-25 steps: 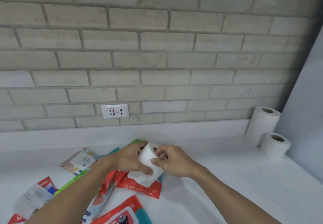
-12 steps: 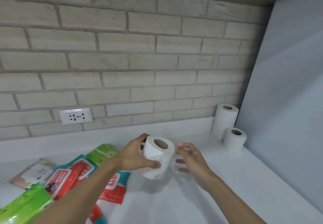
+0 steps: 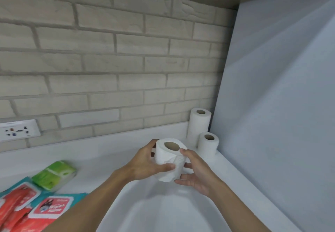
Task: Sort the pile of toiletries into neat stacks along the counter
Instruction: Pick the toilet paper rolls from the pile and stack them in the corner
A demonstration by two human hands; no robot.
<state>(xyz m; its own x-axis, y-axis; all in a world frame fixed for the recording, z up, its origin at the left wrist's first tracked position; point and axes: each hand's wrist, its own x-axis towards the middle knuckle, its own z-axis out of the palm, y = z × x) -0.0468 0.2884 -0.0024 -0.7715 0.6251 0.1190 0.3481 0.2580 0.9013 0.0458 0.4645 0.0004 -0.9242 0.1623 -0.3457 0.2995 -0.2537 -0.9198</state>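
Gripping the white paper toilet roll [image 3: 169, 159] core-up, just left of the short standing white roll [image 3: 208, 145], the left hand [image 3: 145, 163] wraps it while the right hand [image 3: 197, 172], nearer that roll, braces it with spread fingers.

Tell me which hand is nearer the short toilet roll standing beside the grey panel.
Right. The right hand sits against the held roll, just in front of the short roll; the left hand grips that roll from its other side, farther away.
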